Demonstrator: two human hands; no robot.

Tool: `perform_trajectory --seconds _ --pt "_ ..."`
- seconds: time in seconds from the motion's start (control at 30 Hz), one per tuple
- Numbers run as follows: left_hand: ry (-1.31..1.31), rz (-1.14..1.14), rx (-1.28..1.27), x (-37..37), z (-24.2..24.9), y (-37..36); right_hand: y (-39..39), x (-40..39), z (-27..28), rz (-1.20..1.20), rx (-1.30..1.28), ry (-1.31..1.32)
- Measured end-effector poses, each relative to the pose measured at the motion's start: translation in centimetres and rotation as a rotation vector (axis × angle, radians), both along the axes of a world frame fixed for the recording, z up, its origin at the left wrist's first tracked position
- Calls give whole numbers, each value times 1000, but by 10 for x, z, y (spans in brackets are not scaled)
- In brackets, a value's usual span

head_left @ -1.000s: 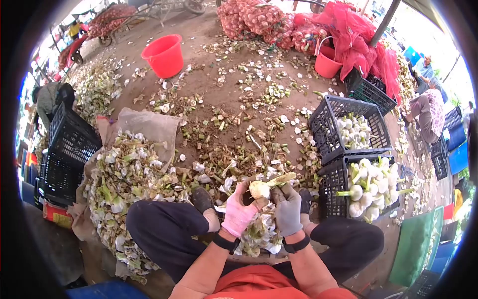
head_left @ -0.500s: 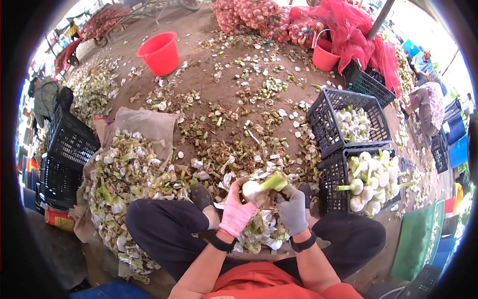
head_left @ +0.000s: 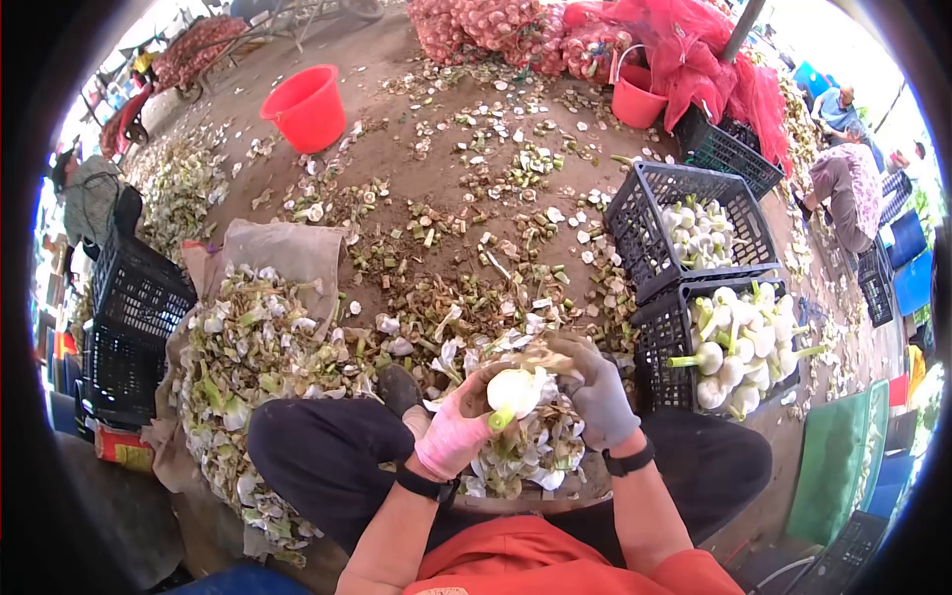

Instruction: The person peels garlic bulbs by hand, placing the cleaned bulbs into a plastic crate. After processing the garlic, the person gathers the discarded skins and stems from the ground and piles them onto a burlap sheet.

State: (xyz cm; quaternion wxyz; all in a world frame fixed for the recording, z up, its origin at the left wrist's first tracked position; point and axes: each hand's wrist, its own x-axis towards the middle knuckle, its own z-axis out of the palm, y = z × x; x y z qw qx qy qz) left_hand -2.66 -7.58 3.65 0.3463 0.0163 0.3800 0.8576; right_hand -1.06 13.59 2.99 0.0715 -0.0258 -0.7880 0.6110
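Note:
A white garlic bulb (head_left: 517, 391) with a short green stem is in my left hand (head_left: 454, 428), which wears a pink glove. The stem points down toward me, and the fingers wrap round the bulb's left side. Just to the right, my right hand (head_left: 602, 399), in a grey glove, has its fingers curled on a strip of brownish garlic skin (head_left: 543, 354) beside the bulb's top. Below both hands, between my knees, lies a heap of peeled garlic skins (head_left: 531, 454).
Right of my knee stands a black crate (head_left: 662, 355) full of stemmed garlic bulbs (head_left: 739, 342), with another crate (head_left: 635, 213) of bulbs behind it. A skin pile (head_left: 248, 367) lies left. Farther off are red buckets (head_left: 305, 111) and net sacks (head_left: 486, 35). People sit at right.
The bulb has turned in my left hand, so its stem now points toward me instead of right. My right hand has shifted up and right, with dry skin now at its fingers.

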Motion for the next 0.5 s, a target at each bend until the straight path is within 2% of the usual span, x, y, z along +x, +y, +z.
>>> perform_trajectory --seconds 0.03,0.13,0.2,0.27,0.33,0.4,0.5 --pt "-8 21 14 0 -1 0 -4 5 18 39 -211 -128" --pt "30 39 36 -2 -12 2 -14 14 43 120 -262 -252" --pt "49 30 19 -3 -6 4 -23 17 30 56 -218 -174" --pt "25 32 69 0 -1 6 -28 19 28 -74 -24 -88" --pt "-1 39 114 4 -3 9 -33 19 39 -48 42 -70" --pt "95 220 -107 8 -14 17 -37 20 42 -27 112 -52" --pt "-54 336 -152 5 -8 21 -39 18 35 17 47 -54"
